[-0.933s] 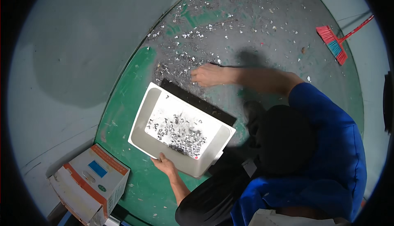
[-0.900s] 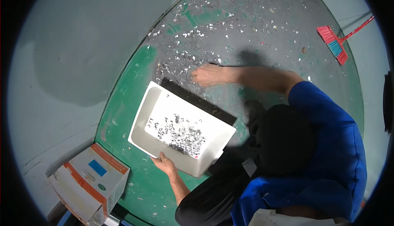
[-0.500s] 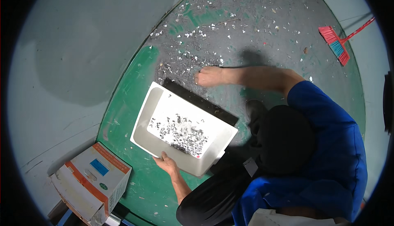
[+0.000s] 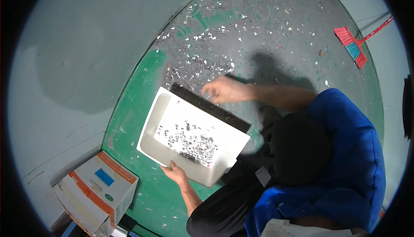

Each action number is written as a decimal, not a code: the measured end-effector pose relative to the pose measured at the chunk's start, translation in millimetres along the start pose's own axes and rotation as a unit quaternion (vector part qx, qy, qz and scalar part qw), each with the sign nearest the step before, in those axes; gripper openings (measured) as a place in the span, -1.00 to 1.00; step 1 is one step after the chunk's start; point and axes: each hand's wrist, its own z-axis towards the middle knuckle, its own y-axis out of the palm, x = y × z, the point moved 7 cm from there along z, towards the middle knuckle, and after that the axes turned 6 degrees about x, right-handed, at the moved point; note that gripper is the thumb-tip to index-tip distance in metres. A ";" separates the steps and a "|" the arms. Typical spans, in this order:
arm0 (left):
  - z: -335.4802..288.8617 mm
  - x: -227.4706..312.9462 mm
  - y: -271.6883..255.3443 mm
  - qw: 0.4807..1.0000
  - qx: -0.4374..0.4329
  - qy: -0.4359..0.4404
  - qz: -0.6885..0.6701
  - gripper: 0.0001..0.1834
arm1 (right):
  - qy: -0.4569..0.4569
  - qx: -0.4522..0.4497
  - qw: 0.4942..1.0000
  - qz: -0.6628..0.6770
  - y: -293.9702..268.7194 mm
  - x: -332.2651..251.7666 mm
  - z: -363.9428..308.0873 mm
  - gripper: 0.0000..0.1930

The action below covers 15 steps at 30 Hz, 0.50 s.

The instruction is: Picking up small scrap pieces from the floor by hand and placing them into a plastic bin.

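Note:
My left hand (image 4: 176,173) grips the near rim of a white plastic tub (image 4: 148,144), with the thumb over the edge. Small dark bits (image 4: 192,142) lie scattered across the tub's bottom, with a red dot near its lower corner. Just beyond the tub's far edge, my right hand (image 4: 224,90) hovers over the dirty floor, its fingers curled together and slightly blurred. Whatever those fingers may pinch is too small to make out. Below that hand, a dark strip (image 4: 211,106) runs along the tub's far side.
Small white and dark debris (image 4: 198,60) litters the grey, dusty floor ahead. A red and blue broom head (image 4: 351,47) leans by the right wall. At lower left stands a white and orange cardboard box (image 4: 97,189) beside the wall. Green floor (image 4: 133,107) borders the tub's left side.
My right hand has lifted off the debris and come back toward the tub's far edge. My left hand and the tub stay nearly where they were.

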 end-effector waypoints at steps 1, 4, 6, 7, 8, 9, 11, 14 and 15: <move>-1.3 0.9 3.1 1.000 0.000 -0.011 -0.013 -0.54 | -0.038 -0.012 0.999 0.021 7.3 -23.9 -3.1 -0.72; -0.5 0.5 5.0 1.000 0.002 -0.010 -0.020 -0.53 | -0.124 -0.089 0.988 0.035 14.7 -79.2 -3.7 -0.80; 0.5 2.2 6.5 1.000 -0.009 -0.005 -0.001 -0.52 | -0.109 0.040 0.993 -0.029 -4.1 -35.9 19.2 -0.80; -0.3 3.9 2.1 1.000 0.000 -0.002 0.006 -0.52 | -0.118 0.116 0.982 -0.092 -8.9 -5.2 32.1 -0.81; -1.7 8.4 5.9 1.000 0.000 0.002 0.006 -0.52 | -0.108 0.114 0.975 -0.157 -12.7 15.0 38.0 -0.82; -3.0 11.9 5.9 1.000 0.004 0.004 0.011 -0.53 | -0.096 0.110 0.965 -0.216 -13.2 33.5 41.3 -0.82; -5.9 12.9 11.6 1.000 -0.011 -0.001 0.020 -0.54 | -0.072 0.075 0.943 -0.316 -4.5 60.1 40.6 -0.83; -0.2 4.9 6.8 1.000 -0.018 0.001 0.001 -0.55 | -0.085 0.026 0.921 -0.379 11.3 68.8 46.1 -0.86; -0.3 4.1 4.9 1.000 -0.012 0.000 0.003 -0.55 | -0.077 0.018 0.922 -0.378 13.6 68.6 46.6 -0.86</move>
